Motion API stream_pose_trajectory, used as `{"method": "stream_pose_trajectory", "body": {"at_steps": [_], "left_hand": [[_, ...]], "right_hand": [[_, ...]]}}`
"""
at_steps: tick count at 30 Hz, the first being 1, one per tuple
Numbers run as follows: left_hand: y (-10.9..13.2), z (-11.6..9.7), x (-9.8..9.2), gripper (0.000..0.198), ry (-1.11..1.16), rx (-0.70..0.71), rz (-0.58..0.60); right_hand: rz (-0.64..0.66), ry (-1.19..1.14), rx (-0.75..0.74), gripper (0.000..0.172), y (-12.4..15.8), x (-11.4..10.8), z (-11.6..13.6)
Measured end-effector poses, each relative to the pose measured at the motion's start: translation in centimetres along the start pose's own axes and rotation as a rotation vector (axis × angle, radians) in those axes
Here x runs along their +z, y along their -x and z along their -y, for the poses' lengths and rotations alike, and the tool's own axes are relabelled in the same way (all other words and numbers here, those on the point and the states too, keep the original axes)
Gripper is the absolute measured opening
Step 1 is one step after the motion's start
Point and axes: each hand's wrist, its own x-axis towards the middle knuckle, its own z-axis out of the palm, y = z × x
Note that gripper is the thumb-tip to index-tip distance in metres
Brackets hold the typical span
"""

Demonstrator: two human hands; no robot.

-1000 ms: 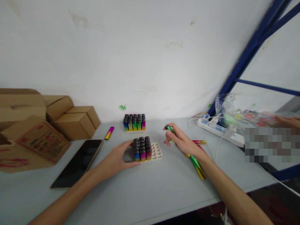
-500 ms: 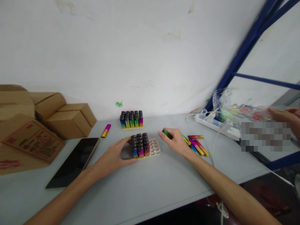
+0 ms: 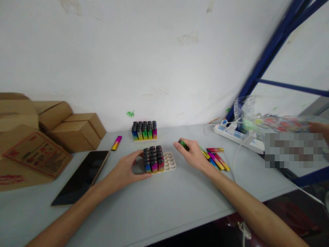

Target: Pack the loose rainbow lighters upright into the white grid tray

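A white lighter tray (image 3: 169,162) sits on the grey table, its left part filled with upright multicoloured lighters (image 3: 154,160) with black tops. Bare round sockets show on the tray's right side. My left hand (image 3: 127,168) grips the tray's left edge, thumb at the near corner and fingers behind. Just right of the tray, my right hand (image 3: 192,153) is closed around a green lighter (image 3: 183,145), apart from the sockets. Several loose lighters (image 3: 217,159) lie beyond that hand, partly covered by it.
A second full tray of lighters (image 3: 144,131) stands near the wall. One loose lighter (image 3: 116,143), a dark tablet (image 3: 82,178) and cardboard boxes (image 3: 77,132) are at left. A power strip (image 3: 239,139) and another person's hand (image 3: 318,128) with a plastic bag (image 3: 277,122) are at right.
My two hands, the tray and the green lighter stay nearly still. The other person's hand at right has shifted right with the plastic bag.
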Motion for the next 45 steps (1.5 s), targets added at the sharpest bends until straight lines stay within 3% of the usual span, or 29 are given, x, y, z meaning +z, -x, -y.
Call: {"method": "stream_pose_trajectory", "body": {"at_steps": [6, 15, 22, 28, 34, 36, 39, 42, 45], "left_hand": [[0.1, -0.2, -0.5, 0.068, -0.013, -0.002, 0.032], [0.2, -0.8, -1.0, 0.072, -0.021, -0.006, 0.09], [0.2, -1.0, -1.0, 0.073, -0.013, -0.004, 0.107], [0.1, -0.8, -0.9, 0.07, -0.028, 0.001, 0.106], [0.2, -0.5, -0.8, 0.071, -0.034, 0.001, 0.086], [0.2, -0.6, -0.9, 0.07, -0.033, -0.004, 0.08], [0.2, -0.8, -1.1, 0.067, -0.026, -0.005, 0.078], [0.2, -0.9, -1.1, 0.066, -0.019, -0.001, 0.078], [0.2, -0.6, -0.9, 0.066, -0.021, 0.01, 0.085]], "right_hand": [[0.175, -0.139, -0.129, 0.035, -0.2, 0.1, -0.2], [0.205, -0.011, -0.192, 0.039, -0.2, 0.6, -0.3], [0.24, 0.072, -0.179, 0.03, -0.2, 0.7, -0.6], [0.357, 0.126, -0.242, 0.015, -0.2, 0.6, -0.1], [0.453, 0.151, -0.291, 0.023, -0.6, -0.9, -0.5], [0.39, 0.167, -0.246, 0.025, -0.9, -2.3, -1.2], [0.261, 0.409, -0.09, 0.022, -1.4, -4.3, -2.9], [0.267, 0.657, 0.076, 0.031, -1.7, -5.5, -4.9], [0.303, 0.714, 0.133, 0.037, -1.8, -5.7, -6.4]]}}
